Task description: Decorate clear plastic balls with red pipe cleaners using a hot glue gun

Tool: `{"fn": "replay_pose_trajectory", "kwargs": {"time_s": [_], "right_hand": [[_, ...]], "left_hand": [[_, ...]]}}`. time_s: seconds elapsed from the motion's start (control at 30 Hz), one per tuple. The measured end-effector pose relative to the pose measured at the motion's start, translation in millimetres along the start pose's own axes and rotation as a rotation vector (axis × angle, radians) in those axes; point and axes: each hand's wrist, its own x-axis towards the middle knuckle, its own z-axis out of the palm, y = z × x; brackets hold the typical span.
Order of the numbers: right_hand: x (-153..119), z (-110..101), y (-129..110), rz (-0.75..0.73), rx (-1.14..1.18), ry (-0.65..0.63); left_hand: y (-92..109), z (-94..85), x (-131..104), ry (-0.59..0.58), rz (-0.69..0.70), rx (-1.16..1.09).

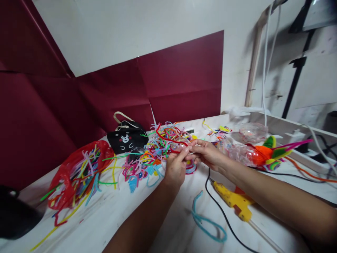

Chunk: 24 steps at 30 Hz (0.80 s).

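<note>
My left hand and my right hand meet above the middle of the table, fingertips pinched close together. Both hold a red pipe cleaner, whose bent free length rises to the left over a heap of coloured pipe cleaners. Partly behind the hands is a round item with a pink and blue rim. Nearer to me, a looped teal pipe cleaner lies on the table, left of a yellow glue gun under my right forearm.
A red bag of pipe cleaners lies at left, beside a black pouch. A black cable crosses the front. At right are an orange and green craft piece and a white tray with cables.
</note>
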Motion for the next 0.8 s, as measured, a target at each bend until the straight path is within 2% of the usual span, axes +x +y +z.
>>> {"fn": "replay_pose_trajectory", "kwargs": {"time_s": [0.2,0.3,0.4,0.57,0.73,0.8], "right_hand": [[-4.8,8.0,-10.8,0.090,-0.218,-0.012],[-6.4,12.8,-25.7,0.142,-0.388,0.002],[-14.5,11.4,-42.7,0.130,-0.574,-0.015],[-53.6,-17.0,-56.6,0.076,-0.939,-0.152],[-111.7,-49.9,-49.9,0.021,-1.530,-0.196],[-131.6,-58.2,-46.1,-0.011,-1.665,-0.247]], "left_hand": [[3.9,-11.7,-5.7,0.020,-0.030,-0.022],[8.0,-15.7,-6.3,0.094,-0.044,-0.052],[13.0,-19.8,-7.3,0.181,-0.078,-0.060],[19.0,-28.0,-13.3,0.240,-0.117,-0.049],[20.1,-36.7,-20.7,0.313,-0.151,-0.019],[19.7,-38.5,-22.6,0.318,-0.171,-0.008]]}}
